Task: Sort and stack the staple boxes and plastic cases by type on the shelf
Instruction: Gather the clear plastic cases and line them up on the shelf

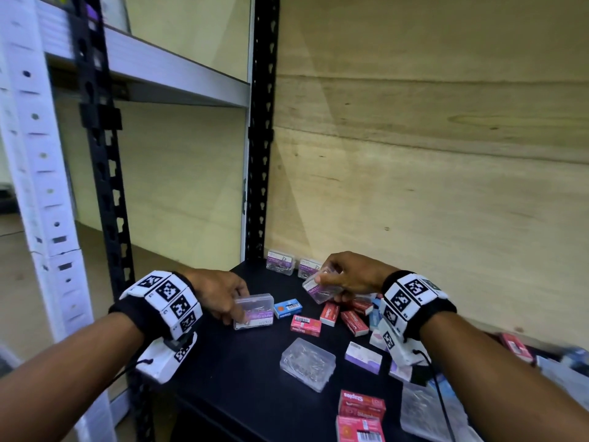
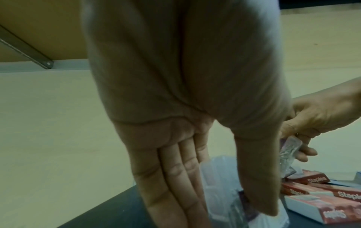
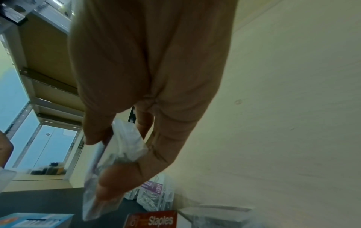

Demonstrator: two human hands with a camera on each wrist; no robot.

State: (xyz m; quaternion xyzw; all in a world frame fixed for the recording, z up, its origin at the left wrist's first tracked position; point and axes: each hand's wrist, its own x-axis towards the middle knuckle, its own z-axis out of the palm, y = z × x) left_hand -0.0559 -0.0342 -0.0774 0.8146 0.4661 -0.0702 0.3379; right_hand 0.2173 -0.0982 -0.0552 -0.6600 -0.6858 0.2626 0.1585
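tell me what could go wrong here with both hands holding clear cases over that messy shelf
1. The right hand pinches its paper clip case by the edges in mid-air; if the grip slips, the case could drop onto the red staple boxes beneath it.
2. The left hand holds its case between thumb and straight fingers, a light hold that may let it slide.
3. The two cases at the back stand near the right hand and could get knocked over.

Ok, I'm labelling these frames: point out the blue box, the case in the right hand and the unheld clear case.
blue box (image 1: pixel 287 308): head view, top face.
case in right hand (image 1: pixel 320 289): head view, front side.
clear case (image 1: pixel 307 363): head view, lid.
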